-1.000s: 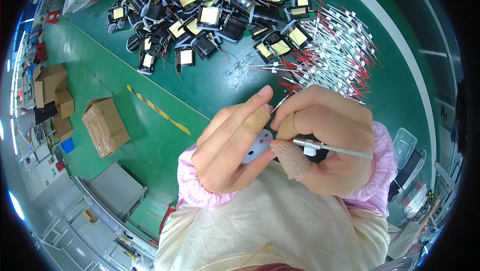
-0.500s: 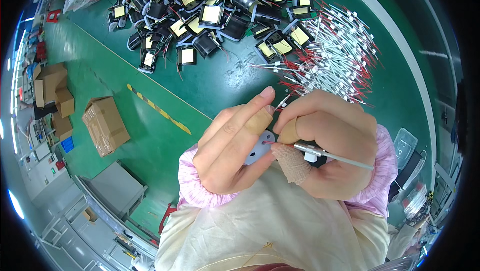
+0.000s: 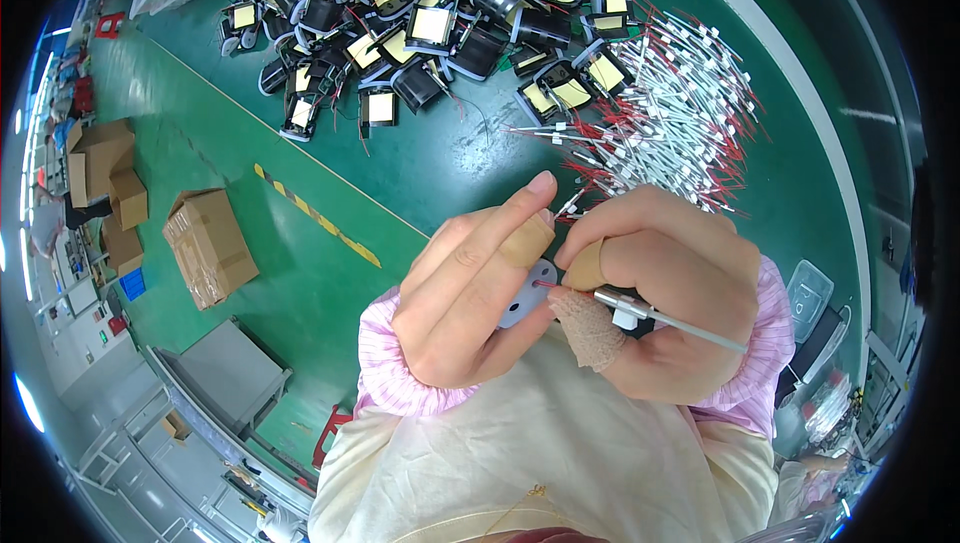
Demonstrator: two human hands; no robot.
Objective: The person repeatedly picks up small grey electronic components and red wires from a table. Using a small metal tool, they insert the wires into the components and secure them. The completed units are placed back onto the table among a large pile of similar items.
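In front of my apron, my left hand (image 3: 455, 293) grips a light grey plastic piece (image 3: 518, 309) with small dark holes, mostly hidden behind the fingers. A tan bandage wraps one of its fingers. My right hand (image 3: 680, 293) is closed, pinching a thin red wire at the mouth of one hole. From that hand runs a grey cable (image 3: 690, 327) with a silvery sleeve and a white connector (image 3: 624, 319), lying across the palm. Tape covers the right thumb and forefinger. Whether the wire tip is inside the hole cannot be made out.
On the green table, a heap of black cased parts with yellow pads (image 3: 430, 28) lies at the far side. Right of it spreads a pile of white cables with red wires (image 3: 680, 108). Cardboard boxes (image 3: 212, 248) stand on the floor at left; a clear tray (image 3: 808, 288) is at right.
Both hands, with the plastic piece and the cable, appear slightly further right in the picture. Their grips look the same.
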